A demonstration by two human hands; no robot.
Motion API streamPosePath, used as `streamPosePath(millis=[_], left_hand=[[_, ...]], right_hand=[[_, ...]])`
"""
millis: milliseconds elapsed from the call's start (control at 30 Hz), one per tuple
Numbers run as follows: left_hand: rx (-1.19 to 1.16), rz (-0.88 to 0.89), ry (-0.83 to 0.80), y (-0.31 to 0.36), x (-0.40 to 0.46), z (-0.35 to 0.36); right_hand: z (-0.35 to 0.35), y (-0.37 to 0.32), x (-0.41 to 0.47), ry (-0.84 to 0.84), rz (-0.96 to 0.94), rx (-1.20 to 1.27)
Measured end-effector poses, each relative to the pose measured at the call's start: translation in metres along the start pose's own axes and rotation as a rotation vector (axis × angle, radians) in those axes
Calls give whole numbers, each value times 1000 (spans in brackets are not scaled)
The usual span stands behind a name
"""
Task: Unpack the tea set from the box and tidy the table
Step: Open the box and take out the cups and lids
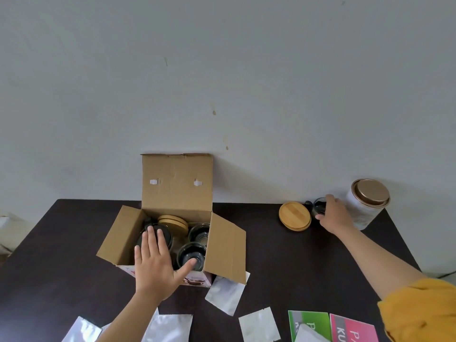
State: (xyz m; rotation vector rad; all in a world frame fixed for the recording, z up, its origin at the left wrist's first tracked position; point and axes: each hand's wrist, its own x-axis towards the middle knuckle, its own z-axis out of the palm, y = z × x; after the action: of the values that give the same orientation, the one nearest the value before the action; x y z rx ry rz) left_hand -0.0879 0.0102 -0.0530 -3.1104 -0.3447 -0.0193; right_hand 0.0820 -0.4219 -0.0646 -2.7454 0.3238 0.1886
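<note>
A plain grey-white wall point(246, 82) fills the upper half of the view, from 9 through 12 to 3 o'clock, evenly lit and marked by a few small brownish stains point(214, 112) near centre. A dark brown table point(283, 255) occupies the lower half, its far edge set against the wall.

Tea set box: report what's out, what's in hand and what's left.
Out: a wooden lid on the table. In hand: the right hand is setting a glass cup beside it. Left: the left hand reaches into the box, where the teapot, cups and wooden lids remain; packets lie loose.
</note>
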Motion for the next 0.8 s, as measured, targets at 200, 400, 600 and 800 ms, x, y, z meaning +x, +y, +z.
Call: streamPosePath(millis=[200, 400, 600, 800], left_hand=[[-15, -3, 21, 0, 0, 1], [-46, -2, 25, 0, -2, 0], [-83, -2, -9, 0, -3, -6], [-113, 48, -65, -5, -5, -15]], right_hand=[[-6, 4, 8, -46, -18, 15], [-2, -36, -32, 43, -162, 148], [8, -145, -119, 23, -492, 350], [30, -244, -173, -212, -591, 369]])
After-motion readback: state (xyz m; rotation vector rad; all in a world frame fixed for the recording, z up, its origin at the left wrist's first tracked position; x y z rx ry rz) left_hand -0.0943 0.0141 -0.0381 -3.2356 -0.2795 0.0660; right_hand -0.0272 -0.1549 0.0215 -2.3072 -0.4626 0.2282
